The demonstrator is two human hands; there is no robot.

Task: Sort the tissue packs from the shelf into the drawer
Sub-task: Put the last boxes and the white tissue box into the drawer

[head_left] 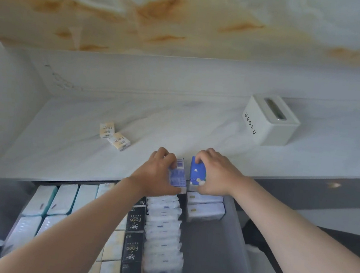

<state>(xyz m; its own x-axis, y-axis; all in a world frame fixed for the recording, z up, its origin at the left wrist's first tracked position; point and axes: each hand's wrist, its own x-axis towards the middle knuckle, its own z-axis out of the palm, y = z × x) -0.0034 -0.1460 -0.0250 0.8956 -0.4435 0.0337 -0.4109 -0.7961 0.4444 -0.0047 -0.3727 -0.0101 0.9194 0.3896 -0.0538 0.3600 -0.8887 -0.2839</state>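
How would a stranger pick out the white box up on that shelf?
Find the pale marble shelf above the open grey drawer. Toward its right end stands a white square box. Unlike the small cream packs further left, it has a top slot and black UEOFU lettering.

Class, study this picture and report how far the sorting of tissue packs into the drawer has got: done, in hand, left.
Done: the drawer already holds rows of black packs beside white packs. In hand: the left hand grips a pale purple pack and the right hand a dark blue pack at the shelf edge. Left: two cream packs lie on the shelf.
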